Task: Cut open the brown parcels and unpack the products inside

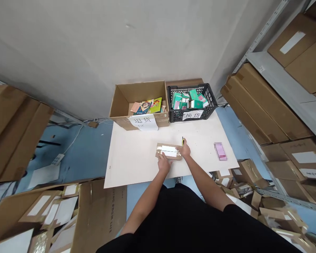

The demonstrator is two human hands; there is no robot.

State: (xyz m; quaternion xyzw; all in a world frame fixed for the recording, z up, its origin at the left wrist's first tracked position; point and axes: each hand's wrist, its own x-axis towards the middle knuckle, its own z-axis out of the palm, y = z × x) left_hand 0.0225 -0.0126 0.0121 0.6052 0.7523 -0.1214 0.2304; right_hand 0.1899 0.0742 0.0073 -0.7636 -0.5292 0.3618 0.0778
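A small brown cardboard parcel point(160, 147) lies flat on the white table point(131, 154), with a white label point(169, 151) on its top face. My left hand point(164, 164) grips the parcel's near edge toward the left, fingertips on the label. My right hand point(184, 150) is at the parcel's right end, its fingers closed round a yellow and black box cutter point(183, 141) that points up and away from me. Some of its fingers reach over the parcel's right side. The blade is too small to make out.
At the table's back stand an open cardboard box point(121, 121) of booklets and a black plastic crate point(192, 117) of green boxes. A blurred pink item point(220, 151) lies at right. Parcels fill a large carton point(88, 211) at lower left; shelves point(279, 75) of boxes flank the right.
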